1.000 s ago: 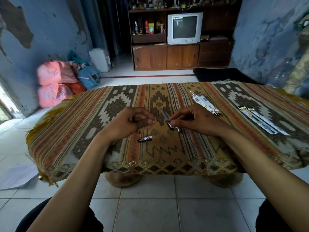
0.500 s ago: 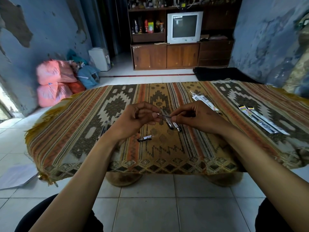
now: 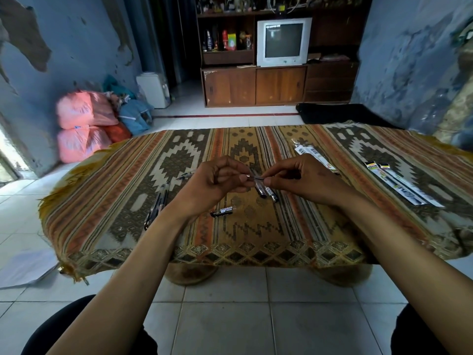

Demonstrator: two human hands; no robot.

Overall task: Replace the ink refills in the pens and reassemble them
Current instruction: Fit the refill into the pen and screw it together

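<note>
body only: two bare forearms enter from the bottom corners, no sleeves in frame anywhere along them. left hand (image 3: 217, 180) and right hand (image 3: 304, 179) both bare, no gloves. can't make out any ring, watch or strap on either wrist (resolution is soft there, so small items could be missed). nails look short and unpainted as far as the thumbs show. lower down, dark fabric at both bottom corners, black or near-black, plain, no visible pattern or seams: reads as trousers over the left knee (image 3: 84, 326) and the right knee (image 3: 432, 329). nothing else of the person is in frame.
</note>
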